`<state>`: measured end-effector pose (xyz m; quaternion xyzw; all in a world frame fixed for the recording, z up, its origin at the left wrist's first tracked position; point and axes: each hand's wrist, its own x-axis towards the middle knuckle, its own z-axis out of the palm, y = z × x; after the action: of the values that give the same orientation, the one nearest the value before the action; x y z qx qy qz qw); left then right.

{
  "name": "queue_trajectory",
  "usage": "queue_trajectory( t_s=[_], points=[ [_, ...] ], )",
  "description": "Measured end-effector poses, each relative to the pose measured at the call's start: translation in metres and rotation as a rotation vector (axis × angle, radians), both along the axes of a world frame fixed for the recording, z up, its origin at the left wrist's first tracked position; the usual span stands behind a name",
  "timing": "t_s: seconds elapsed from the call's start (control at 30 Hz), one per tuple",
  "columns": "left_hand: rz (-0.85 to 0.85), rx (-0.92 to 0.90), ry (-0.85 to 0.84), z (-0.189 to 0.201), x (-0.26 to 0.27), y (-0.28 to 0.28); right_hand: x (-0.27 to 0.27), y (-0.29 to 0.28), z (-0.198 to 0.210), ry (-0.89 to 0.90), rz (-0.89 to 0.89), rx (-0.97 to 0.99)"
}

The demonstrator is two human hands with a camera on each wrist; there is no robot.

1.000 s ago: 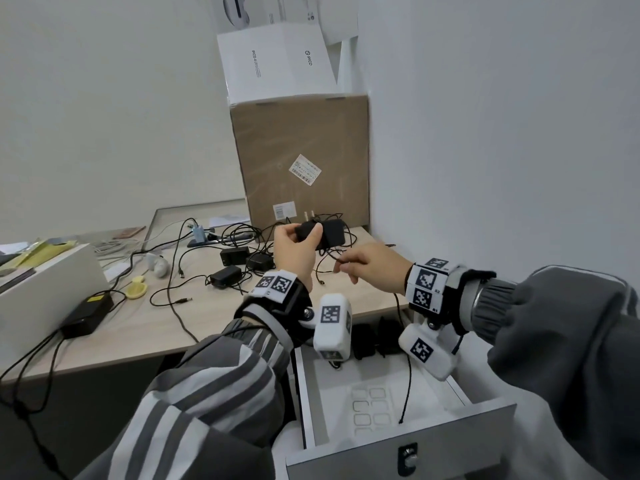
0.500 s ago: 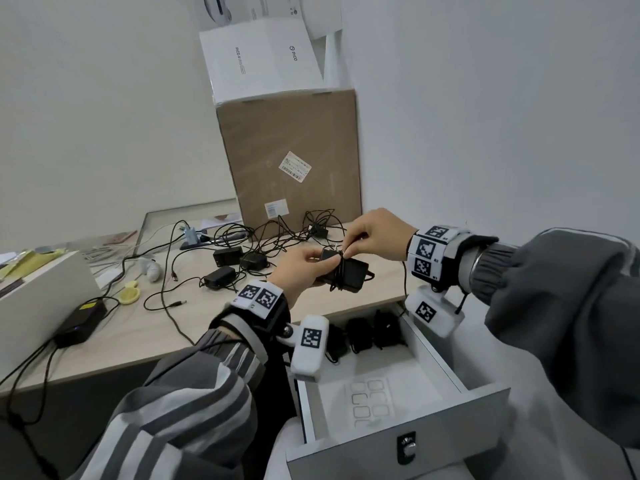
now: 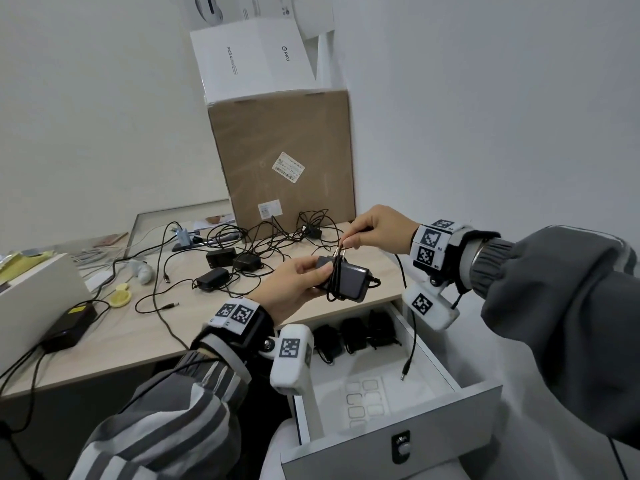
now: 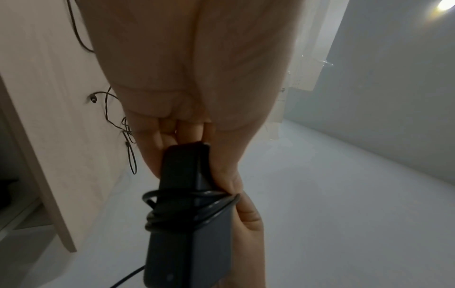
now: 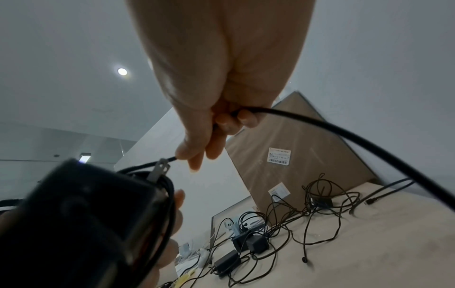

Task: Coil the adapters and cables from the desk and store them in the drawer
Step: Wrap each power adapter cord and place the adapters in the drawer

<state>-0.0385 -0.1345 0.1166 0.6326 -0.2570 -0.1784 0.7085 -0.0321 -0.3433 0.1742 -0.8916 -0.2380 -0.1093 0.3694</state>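
My left hand [image 3: 294, 282] grips a black power adapter [image 3: 349, 282] [image 4: 187, 230] [image 5: 81, 212] above the desk's front edge, with several turns of its cable [image 3: 334, 285] wound round the body. Just above it, my right hand [image 3: 374, 230] pinches that cable [image 5: 157, 164] taut between thumb and fingers. The loose end hangs down past my right wrist, and its barrel plug [image 3: 404, 373] dangles over the open white drawer [image 3: 391, 455]. Three coiled black adapters [image 3: 353, 336] stand at the drawer's back.
More black adapters [image 3: 221, 268] and tangled cables [image 3: 277, 237] lie on the wooden desk [image 3: 121, 334]. A brown cardboard box [image 3: 284, 161] with a white box [image 3: 249, 60] on top stands at the back. A black brick [image 3: 69, 327] and white box [image 3: 34, 292] sit left.
The adapter came down from in front of the cardboard box toward the drawer. My right hand rose from below it to above it, laying more cable turns round the body.
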Motion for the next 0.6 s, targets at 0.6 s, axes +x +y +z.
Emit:
queue_trajectory(
  t_s=[0.6],
  points=[
    [0.304, -0.43, 0.018, 0.013, 0.005, -0.026, -0.007, 0.019, -0.043, 0.108, -0.019, 0.31]
  ],
)
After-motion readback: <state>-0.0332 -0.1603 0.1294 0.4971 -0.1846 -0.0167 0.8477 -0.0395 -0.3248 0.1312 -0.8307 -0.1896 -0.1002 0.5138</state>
